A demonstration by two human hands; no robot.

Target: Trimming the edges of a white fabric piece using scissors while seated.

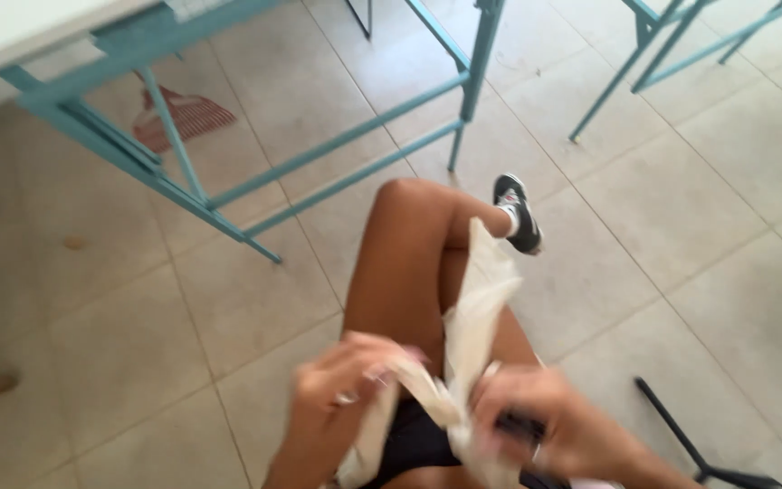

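Both hands (445, 407) gripping cream cloth (472, 317), between them

Two hands (355, 371) (545, 417), one cloth (477, 308) — one shoe (519, 213).

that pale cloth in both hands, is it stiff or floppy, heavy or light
Probably floppy: the cream cloth folds and bunches between the left hand and right hand, and its free end crumples rather than standing flat. It also looks light, since it appears thin and both hands hold it up by pinched edges. Motion blur hides its weave, so how slippery it is stays uncertain.
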